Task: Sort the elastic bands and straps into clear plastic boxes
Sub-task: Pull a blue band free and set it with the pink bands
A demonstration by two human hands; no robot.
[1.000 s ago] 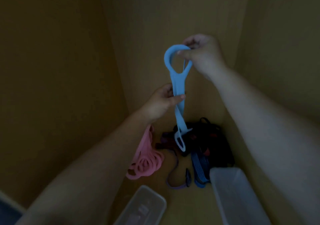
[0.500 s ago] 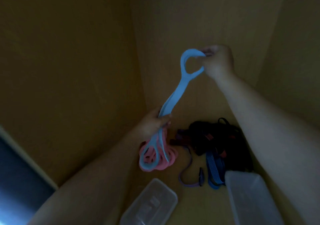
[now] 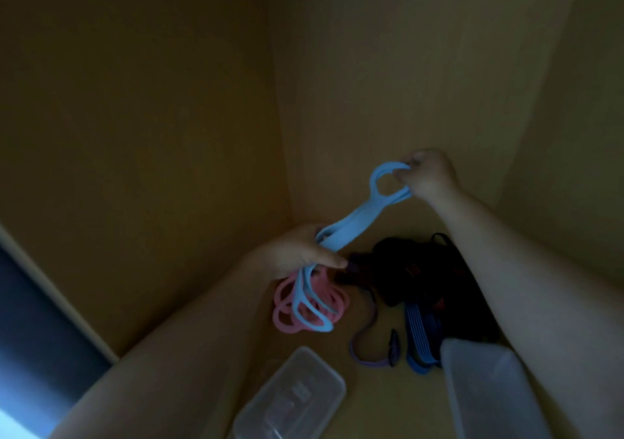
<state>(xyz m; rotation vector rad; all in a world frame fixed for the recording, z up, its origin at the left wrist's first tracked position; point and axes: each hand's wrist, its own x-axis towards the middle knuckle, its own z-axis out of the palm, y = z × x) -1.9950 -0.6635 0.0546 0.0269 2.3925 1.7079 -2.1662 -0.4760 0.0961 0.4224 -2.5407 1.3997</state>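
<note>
Setting: a dim compartment with tan wooden walls (image 3: 169,134) and a floor panel (image 3: 371,401) of the same colour. A dark blue strip (image 3: 30,330) shows beyond the edge of the left wall.

1. Light blue elastic band (image 3: 354,224), held off the floor and stretched on a slant between both hands. Its upper ring is at the right hand. Its lower loops hang below the left hand, in front of item 2.
2. Pink elastic band (image 3: 283,318), in a coil of loops on the floor near the left wall, partly covered by the blue loops and the left hand.
3. Dark strap pile (image 3: 415,269), black with reddish flecks, on the floor toward the back right. The light is too poor to separate single straps, so it is perhaps several tangled together. The right forearm hides its right side.
4. Blue ribbed strap (image 3: 420,337), at the near edge of the pile, touching it.
5. Purple strap (image 3: 366,357), thin and curved, just left of item 4.
6. Clear plastic box (image 3: 293,394), open, at front centre, apart from the bands.
7. Second clear plastic box (image 3: 486,391), at front right. Its far side is covered by the right forearm.

Hands: the right hand (image 3: 429,176) pinches the rim of the upper ring with curled fingers. The left hand (image 3: 297,252) is wrapped around the middle of the band, thumb across the front.
</note>
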